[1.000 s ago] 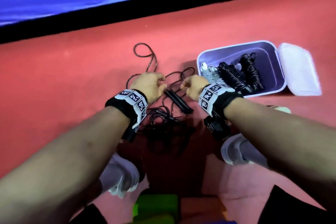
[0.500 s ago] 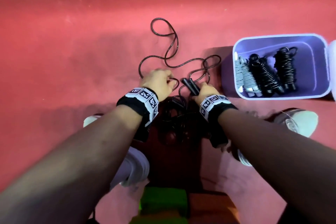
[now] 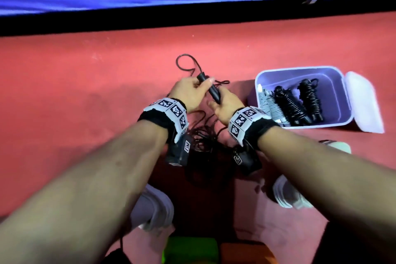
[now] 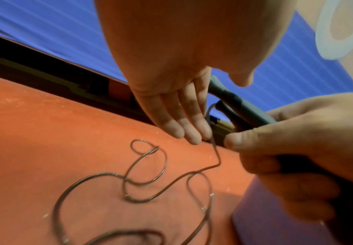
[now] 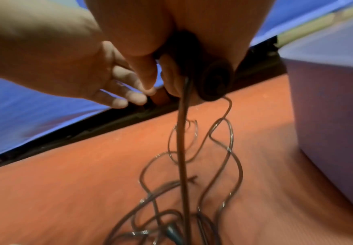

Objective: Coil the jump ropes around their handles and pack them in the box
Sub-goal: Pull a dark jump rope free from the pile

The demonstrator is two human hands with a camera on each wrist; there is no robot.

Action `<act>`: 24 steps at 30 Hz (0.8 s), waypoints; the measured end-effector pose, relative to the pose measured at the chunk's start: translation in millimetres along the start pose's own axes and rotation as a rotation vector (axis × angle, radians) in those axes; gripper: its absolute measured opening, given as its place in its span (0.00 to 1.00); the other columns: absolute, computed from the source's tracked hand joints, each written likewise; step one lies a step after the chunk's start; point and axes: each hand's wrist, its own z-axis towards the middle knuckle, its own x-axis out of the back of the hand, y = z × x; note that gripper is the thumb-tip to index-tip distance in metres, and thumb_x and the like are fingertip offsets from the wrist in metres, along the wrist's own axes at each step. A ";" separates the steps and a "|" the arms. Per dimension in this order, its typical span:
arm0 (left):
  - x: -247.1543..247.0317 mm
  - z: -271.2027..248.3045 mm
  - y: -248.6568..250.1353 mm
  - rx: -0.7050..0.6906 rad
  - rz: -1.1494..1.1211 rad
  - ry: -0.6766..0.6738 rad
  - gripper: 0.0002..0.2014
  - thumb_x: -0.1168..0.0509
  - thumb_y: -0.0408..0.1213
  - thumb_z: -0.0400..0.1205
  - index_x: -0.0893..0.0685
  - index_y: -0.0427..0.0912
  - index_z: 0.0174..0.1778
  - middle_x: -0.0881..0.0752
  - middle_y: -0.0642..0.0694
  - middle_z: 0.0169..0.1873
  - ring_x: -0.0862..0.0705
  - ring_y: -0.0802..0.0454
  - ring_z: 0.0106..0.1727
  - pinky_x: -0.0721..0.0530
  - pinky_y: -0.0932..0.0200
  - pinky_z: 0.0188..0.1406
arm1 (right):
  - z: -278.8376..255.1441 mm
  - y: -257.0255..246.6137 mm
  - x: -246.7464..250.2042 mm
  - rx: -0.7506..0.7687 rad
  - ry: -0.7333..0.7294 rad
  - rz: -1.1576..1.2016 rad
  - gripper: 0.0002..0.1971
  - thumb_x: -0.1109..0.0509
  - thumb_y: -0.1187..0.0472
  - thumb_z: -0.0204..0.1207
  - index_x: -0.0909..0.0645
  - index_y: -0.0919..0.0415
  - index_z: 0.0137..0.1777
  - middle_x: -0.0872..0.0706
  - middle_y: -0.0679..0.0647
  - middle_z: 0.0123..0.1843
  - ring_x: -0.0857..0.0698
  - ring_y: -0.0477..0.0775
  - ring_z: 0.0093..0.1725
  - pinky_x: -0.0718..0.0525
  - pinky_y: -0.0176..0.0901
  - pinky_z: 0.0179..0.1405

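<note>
Gripping the near end of 2 black handles [image 3: 211,90] in the right hand [image 3: 225,106], fingers and thumb curled round them, both handles side by side and raised off the red floor [image 3: 85,92], tilting up and away. Steadying the far end with the left hand [image 3: 188,94]: thumb lying along the top, fingers [image 4: 184,119] stretching almost straight down the far side and touching the thin black cord [image 4: 150,187] where it is leaving the handles; whether this hand is truly clasping or only pressing cannot be told. Trailing from the handles in loose loops across the floor just beyond the hands, and bunching in a darker tangle [image 3: 205,135] between the wrists and nearer the body. Hanging straight down from the right fist in the right wrist view, a strand of cord [image 5: 183,149], beside a round handle end cap [image 5: 216,84].

Sitting open on the floor just right of the right hand, a lilac box [image 3: 334,70], its lid [image 3: 364,103] lying flat on the far right side. Lying inside, 3 coiled ropes side by side: 1 grey-white [image 3: 271,106] at the left, 2 black [image 3: 289,106] [image 3: 309,97].
</note>
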 end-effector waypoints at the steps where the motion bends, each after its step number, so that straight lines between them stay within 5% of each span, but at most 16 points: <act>1: 6.7 -5.7 11.2 -0.014 -0.071 0.027 0.25 0.37 0.65 0.75 0.15 0.43 0.36 0.09 0.42 0.37 0.10 0.42 0.42 0.12 0.42 0.49 | -7.4 -11.2 8.9 0.042 0.008 0.000 0.18 0.35 0.57 0.80 0.30 0.62 0.66 0.18 0.60 0.51 0.18 0.61 0.48 0.26 0.41 0.45; 5: 40.1 -32.7 60.2 -0.088 -0.270 0.116 0.15 0.33 0.43 0.83 0.23 0.42 0.31 0.13 0.40 0.33 0.13 0.42 0.34 0.14 0.48 0.38 | -42.5 -54.0 47.0 0.158 0.071 0.100 0.17 0.30 0.50 0.77 0.29 0.59 0.57 0.25 0.49 0.37 0.26 0.49 0.34 0.29 0.42 0.32; 9: 79.5 -69.3 104.7 -0.188 -0.354 0.173 0.12 0.36 0.38 0.85 0.22 0.40 0.35 0.14 0.39 0.37 0.15 0.53 0.28 0.15 0.55 0.30 | -72.4 -94.5 90.1 0.280 0.111 0.263 0.08 0.33 0.56 0.79 0.29 0.56 0.46 0.26 0.47 0.30 0.27 0.47 0.27 0.28 0.41 0.30; 12: 106.1 -98.8 133.7 -0.274 -0.395 0.218 0.12 0.38 0.38 0.86 0.22 0.45 0.36 0.15 0.47 0.35 0.17 0.63 0.24 0.19 0.67 0.25 | -94.7 -122.0 117.8 0.322 0.168 0.290 0.03 0.37 0.59 0.81 0.26 0.57 0.49 0.25 0.50 0.30 0.24 0.52 0.27 0.24 0.47 0.37; 16: 131.3 -134.1 166.7 -0.375 -0.474 0.243 0.10 0.39 0.36 0.86 0.23 0.45 0.38 0.13 0.46 0.41 0.13 0.55 0.35 0.21 0.67 0.26 | -122.2 -153.6 147.7 0.380 0.267 0.226 0.04 0.37 0.59 0.80 0.26 0.59 0.46 0.22 0.55 0.35 0.21 0.57 0.35 0.22 0.50 0.42; 19: 145.6 -155.6 184.6 -0.402 -0.584 0.245 0.03 0.38 0.31 0.85 0.25 0.43 0.48 0.13 0.47 0.40 0.13 0.55 0.34 0.21 0.66 0.28 | -138.9 -171.0 166.0 0.442 0.327 0.206 0.08 0.36 0.59 0.79 0.27 0.56 0.38 0.25 0.51 0.30 0.23 0.56 0.34 0.24 0.47 0.38; 21: 152.6 -164.9 193.9 -0.410 -0.676 0.265 0.11 0.37 0.29 0.84 0.31 0.42 0.58 0.13 0.46 0.40 0.13 0.55 0.32 0.20 0.65 0.28 | -147.0 -180.5 176.9 0.476 0.375 0.214 0.11 0.34 0.59 0.78 0.28 0.53 0.35 0.26 0.50 0.30 0.23 0.55 0.34 0.23 0.48 0.39; 24: 158.9 -172.9 204.6 -0.437 -0.714 0.262 0.17 0.36 0.28 0.84 0.35 0.44 0.63 0.13 0.44 0.43 0.12 0.56 0.32 0.19 0.65 0.30 | -154.4 -192.0 189.3 0.523 0.437 0.252 0.05 0.32 0.60 0.77 0.26 0.57 0.43 0.23 0.55 0.37 0.22 0.57 0.37 0.20 0.52 0.43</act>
